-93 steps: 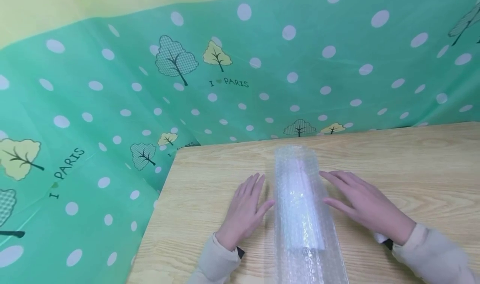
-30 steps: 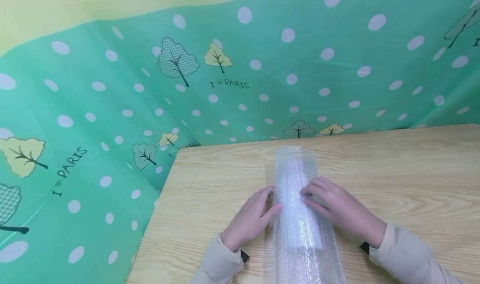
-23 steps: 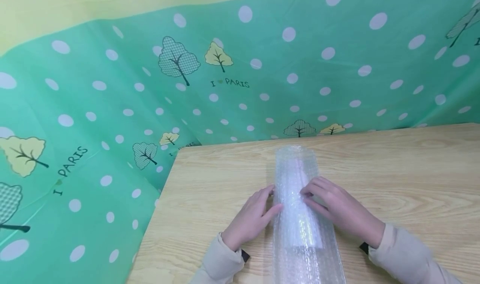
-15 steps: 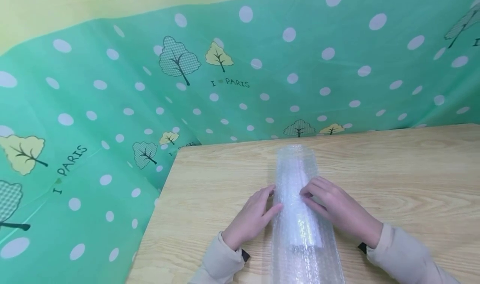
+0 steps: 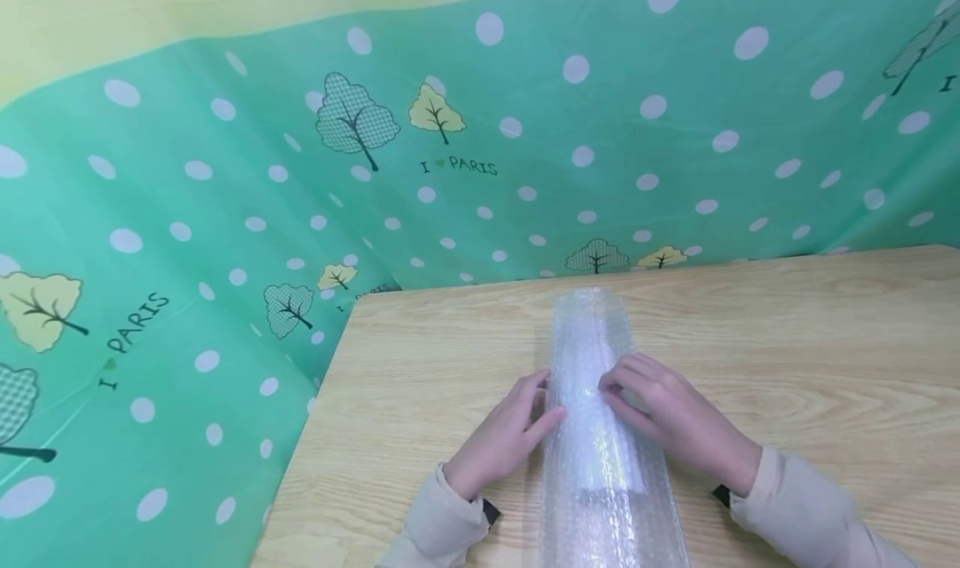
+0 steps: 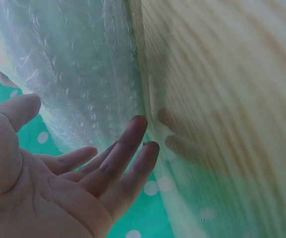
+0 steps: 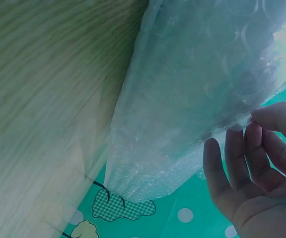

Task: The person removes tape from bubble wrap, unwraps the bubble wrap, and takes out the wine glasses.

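A long roll of clear bubble wrap [image 5: 585, 334] lies lengthwise on the wooden table, its near end cut off by the head view. Through its layers shows something whitish [image 5: 609, 459] whose kind I cannot make out. At the roll's left side rests my left hand [image 5: 497, 443], thumb on top and relaxed fingers along the lower edge; the left wrist view shows those fingers [image 6: 128, 153] by the bubble wrap [image 6: 78, 64]. From the right, my right hand [image 5: 678, 422] pinches the upper layer between thumb and fingertips, as the right wrist view of the bubble wrap [image 7: 192, 94] confirms.
The wood-grain table [image 5: 810, 343] runs on to both sides of the roll. Behind and to the left hangs a green cloth [image 5: 465, 243] with white dots and printed trees, meeting the table's far and left edges.
Three seconds ago both hands were spread beside the roll; they have since closed in, the left touching its side, the right pinching its top. Over the last second they have barely moved.
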The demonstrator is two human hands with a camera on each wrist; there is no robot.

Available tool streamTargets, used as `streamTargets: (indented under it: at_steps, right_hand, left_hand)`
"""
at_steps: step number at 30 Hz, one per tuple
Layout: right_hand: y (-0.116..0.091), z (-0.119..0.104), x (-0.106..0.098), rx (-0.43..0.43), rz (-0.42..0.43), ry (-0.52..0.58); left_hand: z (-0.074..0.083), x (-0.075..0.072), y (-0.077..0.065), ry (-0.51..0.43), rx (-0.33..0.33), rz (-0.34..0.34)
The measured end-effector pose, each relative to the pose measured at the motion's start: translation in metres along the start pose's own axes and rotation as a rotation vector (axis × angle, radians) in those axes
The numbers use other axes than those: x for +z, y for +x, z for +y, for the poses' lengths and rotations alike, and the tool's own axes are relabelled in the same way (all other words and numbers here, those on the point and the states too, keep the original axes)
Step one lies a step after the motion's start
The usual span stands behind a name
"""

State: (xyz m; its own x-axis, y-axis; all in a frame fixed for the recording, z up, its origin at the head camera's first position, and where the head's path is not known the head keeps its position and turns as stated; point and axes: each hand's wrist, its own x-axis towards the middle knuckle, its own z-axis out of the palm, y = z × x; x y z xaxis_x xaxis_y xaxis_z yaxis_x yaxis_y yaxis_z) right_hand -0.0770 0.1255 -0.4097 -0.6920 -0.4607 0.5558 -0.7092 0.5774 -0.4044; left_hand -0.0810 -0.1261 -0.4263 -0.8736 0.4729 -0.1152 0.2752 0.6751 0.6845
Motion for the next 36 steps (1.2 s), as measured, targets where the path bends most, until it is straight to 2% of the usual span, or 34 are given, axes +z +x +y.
streamTargets:
  at_steps: [10,20,30,36]
  right_hand:
    - [-0.0002,-0.0016,-0.0012,-0.006,0.022,0.004]
    - [0.0001,-0.0057,-0.0014,0.01,0.026,0.015]
    - [-0.0008,-0.0069,-0.0027,0.092,-0.013,-0.006]
    - [-0.0017,-0.0046,-0.0034,0.108,-0.029,-0.036]
  left_hand:
    - [0.0016,0.0001,0.0005,-0.05,0.0,-0.012]
    - [0.0021,-0.0003,-0.0014,-0.047,-0.003,-0.015]
    - [0.0027,-0.0005,-0.0019,-0.031,0.0,-0.014]
    - [0.0024,-0.0001,-0.0019,-0.027,0.002,-0.01]
